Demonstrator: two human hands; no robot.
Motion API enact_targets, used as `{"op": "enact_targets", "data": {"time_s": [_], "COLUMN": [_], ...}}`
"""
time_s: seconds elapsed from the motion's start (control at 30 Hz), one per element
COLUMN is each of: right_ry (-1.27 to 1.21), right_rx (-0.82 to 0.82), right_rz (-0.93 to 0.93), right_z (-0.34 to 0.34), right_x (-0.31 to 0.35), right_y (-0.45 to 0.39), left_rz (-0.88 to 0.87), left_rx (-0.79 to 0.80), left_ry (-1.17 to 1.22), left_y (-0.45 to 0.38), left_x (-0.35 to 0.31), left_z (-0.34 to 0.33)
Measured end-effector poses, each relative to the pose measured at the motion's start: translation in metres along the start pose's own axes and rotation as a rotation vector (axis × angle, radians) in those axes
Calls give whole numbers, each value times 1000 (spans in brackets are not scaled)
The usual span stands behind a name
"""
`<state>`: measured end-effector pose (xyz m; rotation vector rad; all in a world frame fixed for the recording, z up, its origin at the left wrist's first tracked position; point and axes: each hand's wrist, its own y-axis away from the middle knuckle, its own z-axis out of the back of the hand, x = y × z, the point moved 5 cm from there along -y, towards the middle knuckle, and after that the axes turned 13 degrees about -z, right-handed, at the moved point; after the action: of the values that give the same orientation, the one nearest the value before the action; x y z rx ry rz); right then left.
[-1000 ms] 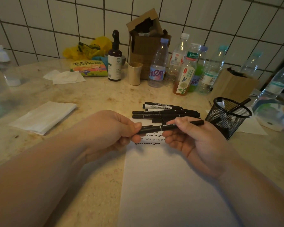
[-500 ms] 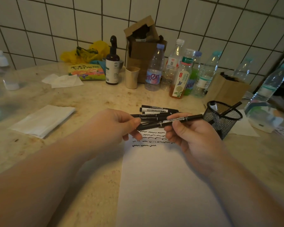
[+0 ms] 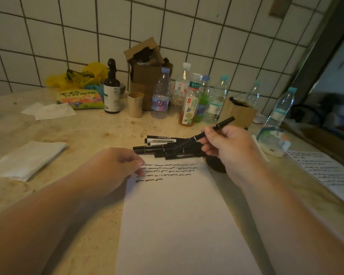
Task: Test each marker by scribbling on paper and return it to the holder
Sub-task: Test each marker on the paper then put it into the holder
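My right hand (image 3: 230,147) grips a capped black marker (image 3: 222,124), tilted so its far end points up and to the right, above the table. Only a dark lower part of the black mesh holder (image 3: 215,164) shows below that hand. Several black markers (image 3: 163,147) lie in a pile at the top edge of the white paper (image 3: 177,225). Black scribble lines (image 3: 167,171) cross the top of the sheet. My left hand (image 3: 115,167) rests with loosely curled fingers on the paper's top left corner and holds nothing I can see.
Plastic bottles (image 3: 161,96), a paper cup (image 3: 135,104), a brown spray bottle (image 3: 111,90) and a cardboard box (image 3: 147,70) line the tiled wall. A folded tissue (image 3: 26,159) lies at the left. Another written sheet (image 3: 326,171) lies at the right.
Both hands held the marker level over the paper. My left hand has let go and dropped to the sheet's corner; my right hand has carried the marker up and to the right.
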<state>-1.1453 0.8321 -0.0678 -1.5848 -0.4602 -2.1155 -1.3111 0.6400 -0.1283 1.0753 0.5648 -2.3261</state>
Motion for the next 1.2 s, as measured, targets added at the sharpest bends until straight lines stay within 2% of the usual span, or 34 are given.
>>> {"op": "enact_targets", "data": {"time_s": [0.13,0.27,0.47,0.7,0.8,0.93,1.2], "right_ry": [35,135,298,505,599,592,618], "right_rx": [-121,-271,-427,-413,-408,-328,-288], "right_rz": [35,101,102,75,4,-13,-45], "right_z": [36,70,89,77,72,63,65], "right_x": [11,15,9,4,-1,-9,-5], "right_y": [-7,-15,-32,-40,-45,-59,-51], "left_rz": [-4,3,28,51,70,77,76], "left_rx": [12,-8,-21,-2,-1,-10,-11], "left_ry": [-51,2,10,2,12,44,20], "left_y": [-2,-2,-7,-8,-9,-10,-9], "left_x": [2,3,9,10,12,14,13], "left_z": [-2,-2,-4,-3,-2,-3,-3]}}
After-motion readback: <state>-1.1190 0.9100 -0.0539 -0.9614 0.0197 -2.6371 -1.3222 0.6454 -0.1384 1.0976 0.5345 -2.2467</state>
